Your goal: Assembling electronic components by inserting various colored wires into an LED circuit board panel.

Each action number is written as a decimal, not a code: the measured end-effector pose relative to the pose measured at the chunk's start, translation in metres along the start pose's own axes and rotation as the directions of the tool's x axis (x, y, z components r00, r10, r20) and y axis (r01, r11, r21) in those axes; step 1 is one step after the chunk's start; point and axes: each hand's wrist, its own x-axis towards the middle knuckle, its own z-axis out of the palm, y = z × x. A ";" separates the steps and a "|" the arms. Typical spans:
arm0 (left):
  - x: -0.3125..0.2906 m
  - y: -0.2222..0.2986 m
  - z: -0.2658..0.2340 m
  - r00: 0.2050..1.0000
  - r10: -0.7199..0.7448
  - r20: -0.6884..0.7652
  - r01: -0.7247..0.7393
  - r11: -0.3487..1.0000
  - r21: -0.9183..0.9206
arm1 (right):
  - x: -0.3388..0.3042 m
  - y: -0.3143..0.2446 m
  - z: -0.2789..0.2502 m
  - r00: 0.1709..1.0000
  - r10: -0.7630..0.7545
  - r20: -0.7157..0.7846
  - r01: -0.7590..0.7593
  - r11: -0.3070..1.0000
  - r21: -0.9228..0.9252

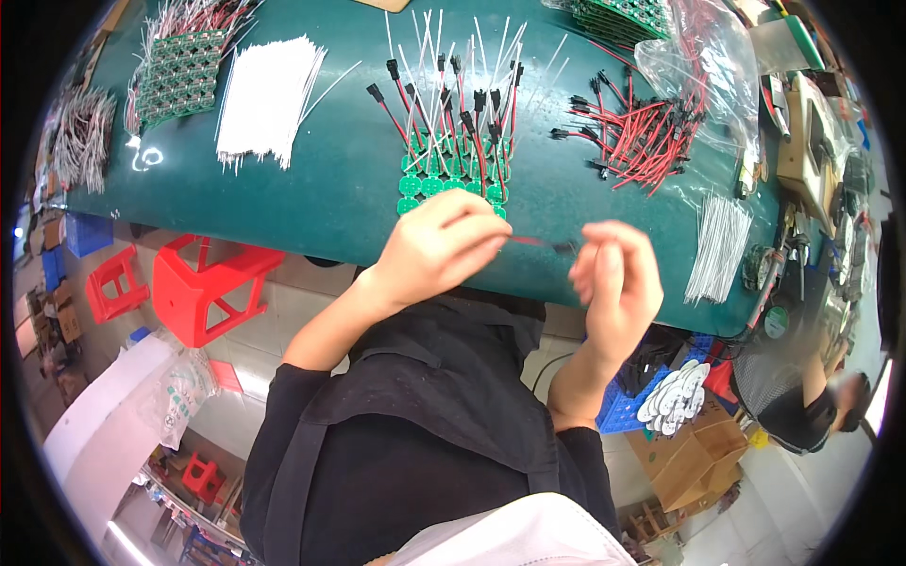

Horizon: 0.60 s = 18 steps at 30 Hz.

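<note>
A panel of small green circuit boards [409, 185] lies on the table in front of me, with white wires [429, 80] and red-and-black wires ending in black connectors [465, 121] standing up from it. My left hand [448, 241] is over the panel's near edge, its fingers pinched on a red-and-black connector wire [530, 241]. That wire stretches to the right, its black plug [563, 247] beside the curled fingers of my right hand [615, 283]. The right fingertips are slightly blurred; whether they touch the plug cannot be made out.
Loose connector wires [642, 132] are heaped to the right, near a clear plastic bag [727, 90]. White wires lie in a left bundle [269, 99] and a right bundle [719, 247]. Wired boards [175, 75] stand far left. Red stools [203, 292] are below the table's edge; another person [802, 410] is at right.
</note>
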 end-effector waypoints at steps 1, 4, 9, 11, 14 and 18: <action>0.000 0.000 -0.003 0.993 -0.104 -0.063 0.104 0.995 -0.002 | 0.014 0.015 -0.001 0.995 -0.054 -0.079 0.040 0.984 -0.171; -0.004 -0.006 -0.012 0.909 -0.376 -0.177 0.345 0.920 -0.185 | 0.050 0.050 -0.010 0.953 -0.257 -0.163 0.031 0.616 -0.787; -0.008 -0.014 -0.015 0.820 -0.556 -0.133 0.511 0.817 -0.267 | 0.062 0.071 -0.012 0.937 -0.315 -0.148 -0.019 0.377 -0.926; -0.010 -0.015 -0.013 0.818 -0.554 -0.154 0.513 0.824 -0.240 | 0.060 0.069 -0.010 0.955 -0.266 -0.133 -0.013 0.410 -0.912; -0.012 -0.017 -0.010 0.825 -0.533 -0.188 0.501 0.844 -0.192 | 0.054 0.062 -0.009 0.971 -0.164 -0.172 -0.078 0.465 -0.882; -0.012 -0.019 -0.008 0.836 -0.511 -0.198 0.481 0.857 -0.182 | 0.042 0.061 -0.014 0.973 -0.162 -0.164 -0.065 0.486 -0.872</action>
